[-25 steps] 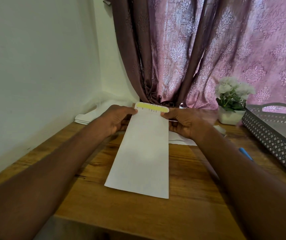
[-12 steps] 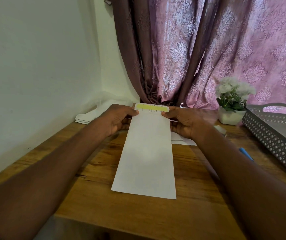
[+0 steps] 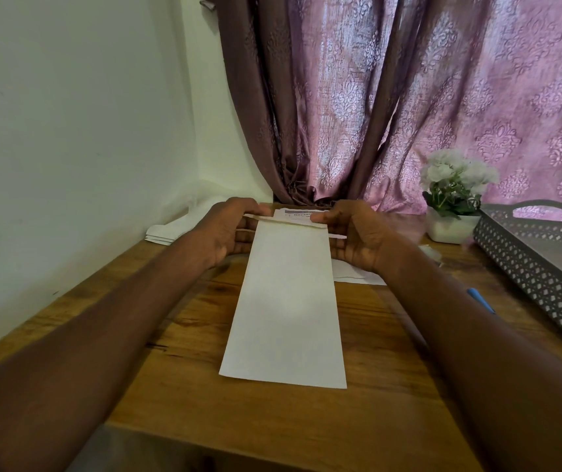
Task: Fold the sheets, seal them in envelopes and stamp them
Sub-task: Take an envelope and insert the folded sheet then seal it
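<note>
Fingers [image 3: 255, 212] of both hands pinching the light, floppy envelope [image 3: 288, 301] at its far flap corners, best gripped there, near end resting on tabletop [image 3: 170, 396].

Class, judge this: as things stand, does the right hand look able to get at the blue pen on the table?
Probably yes, once it lets go: the right hand grips the envelope, and the blue pen lies uncovered just beside that forearm, with bare table around it.

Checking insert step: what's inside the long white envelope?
A printed sheet pokes out of the envelope at its far end, between the left hand and right hand. The rest is covered.
</note>
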Demonstrator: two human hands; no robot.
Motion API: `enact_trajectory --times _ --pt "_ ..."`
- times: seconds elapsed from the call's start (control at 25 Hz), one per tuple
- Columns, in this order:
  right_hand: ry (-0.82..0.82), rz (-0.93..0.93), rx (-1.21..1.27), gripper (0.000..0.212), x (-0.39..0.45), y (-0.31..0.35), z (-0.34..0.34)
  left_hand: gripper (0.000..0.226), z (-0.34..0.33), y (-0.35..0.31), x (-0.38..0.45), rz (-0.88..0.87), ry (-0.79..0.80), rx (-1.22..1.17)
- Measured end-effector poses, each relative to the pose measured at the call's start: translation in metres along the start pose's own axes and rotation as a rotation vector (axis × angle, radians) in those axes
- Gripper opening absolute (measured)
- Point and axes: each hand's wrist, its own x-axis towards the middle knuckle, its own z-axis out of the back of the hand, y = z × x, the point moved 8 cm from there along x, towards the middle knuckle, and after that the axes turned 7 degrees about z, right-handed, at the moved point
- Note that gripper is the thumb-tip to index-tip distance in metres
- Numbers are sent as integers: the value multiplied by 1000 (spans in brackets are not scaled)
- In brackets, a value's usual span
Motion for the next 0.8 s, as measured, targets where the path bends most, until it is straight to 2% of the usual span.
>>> enact_trajectory --times 0.08,0.16,0.32,0.56,0.68,0.8 --pt "-21 35 12 32 1 1 -1 25 0 -1 -1 -19 4 12" --pt "-27 60 15 25 2 2 -3 23 1 -4 -2 -68 -38 44" --pt "-14 76 -30 26 0 5 -6 20 5 -8 -4 -120 -101 81" --pt "-23 42 -32 28 1 1 -6 36 -3 2 1 -54 -31 45" --pt "-7 28 -33 28 1 -1 -9 29 -6 0 0 -80 -11 60" --pt "65 8 -74 37 -2 -3 -18 39 -14 -4 -4 -117 49 30"
